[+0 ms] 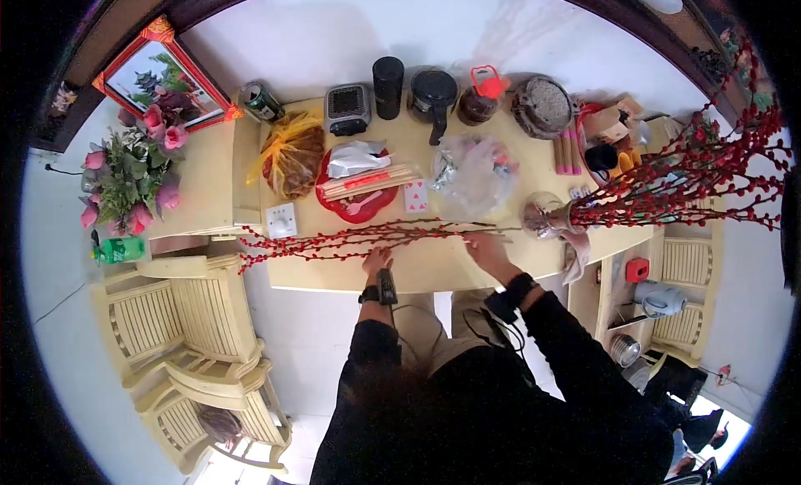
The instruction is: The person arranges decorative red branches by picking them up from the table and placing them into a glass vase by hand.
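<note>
Several thin branches with red berries lie lengthwise along the front of the pale table. My left hand is at the table's front edge, touching the lower side of the branches near their middle; its fingers are small and partly hidden. My right hand is at the bare stem end, its fingers bent against the stems. To the right of it stands a glass vase full of more red-berried branches. A playing card and a red plate with chopsticks lie behind the branches.
Along the back stand a toaster-like appliance, a black tumbler, a black pot and a red-lidded jar. A clear plastic bag lies mid-table, a yellow bag at left. Wooden chairs stand at lower left.
</note>
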`<state>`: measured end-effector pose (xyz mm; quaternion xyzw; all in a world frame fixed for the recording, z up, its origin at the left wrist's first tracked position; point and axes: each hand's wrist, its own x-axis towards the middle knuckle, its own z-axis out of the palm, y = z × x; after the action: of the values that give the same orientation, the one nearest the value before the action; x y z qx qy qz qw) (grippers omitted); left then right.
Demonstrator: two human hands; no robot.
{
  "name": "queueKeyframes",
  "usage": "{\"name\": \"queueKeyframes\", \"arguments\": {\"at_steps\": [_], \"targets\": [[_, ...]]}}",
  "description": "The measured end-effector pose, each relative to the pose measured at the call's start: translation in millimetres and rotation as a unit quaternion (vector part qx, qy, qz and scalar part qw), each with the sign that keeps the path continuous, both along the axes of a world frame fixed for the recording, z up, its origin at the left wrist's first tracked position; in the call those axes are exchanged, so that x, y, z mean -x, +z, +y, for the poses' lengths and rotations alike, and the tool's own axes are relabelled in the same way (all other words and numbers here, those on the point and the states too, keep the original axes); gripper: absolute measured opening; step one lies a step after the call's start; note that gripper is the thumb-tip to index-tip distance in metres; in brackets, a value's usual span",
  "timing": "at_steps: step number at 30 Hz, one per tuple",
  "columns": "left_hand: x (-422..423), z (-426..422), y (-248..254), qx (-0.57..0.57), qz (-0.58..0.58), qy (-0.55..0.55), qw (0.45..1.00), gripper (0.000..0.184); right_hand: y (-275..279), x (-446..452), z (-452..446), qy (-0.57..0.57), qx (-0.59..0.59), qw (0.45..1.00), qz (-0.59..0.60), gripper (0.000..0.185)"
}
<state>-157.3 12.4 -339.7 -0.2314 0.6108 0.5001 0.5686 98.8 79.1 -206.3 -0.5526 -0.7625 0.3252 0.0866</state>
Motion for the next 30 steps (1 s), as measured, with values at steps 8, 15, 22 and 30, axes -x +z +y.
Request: {"name": "queueKeyframes", "arguments": {"at_steps": [8,15,22,30], "targets": [[-12.4,-23.5,57.5,-0.084,0.034,0.017,0.996,0.015,-48.0,101.0,16.1,0.131,-0.014,0.991,-0.034,0.016],[-3.4,-42.5,47.5,-0.238,0.168,-0.109,0.950,0.016,-76.5,138.3,23.1,0.189,-0.069,0.973,-0.115,0.011],[-9.3,-44.2,44.7,-0.199,0.070,0.027,0.977,0.014,-50.3,152.6,15.0,0.204,-0.071,0.974,-0.075,0.015],[-14.5,-41.3,81.7,-0.208,0.051,0.039,0.976,0.015,-64.8,141.1,7.0,0.249,-0.133,0.953,-0.113,0.006]]}}
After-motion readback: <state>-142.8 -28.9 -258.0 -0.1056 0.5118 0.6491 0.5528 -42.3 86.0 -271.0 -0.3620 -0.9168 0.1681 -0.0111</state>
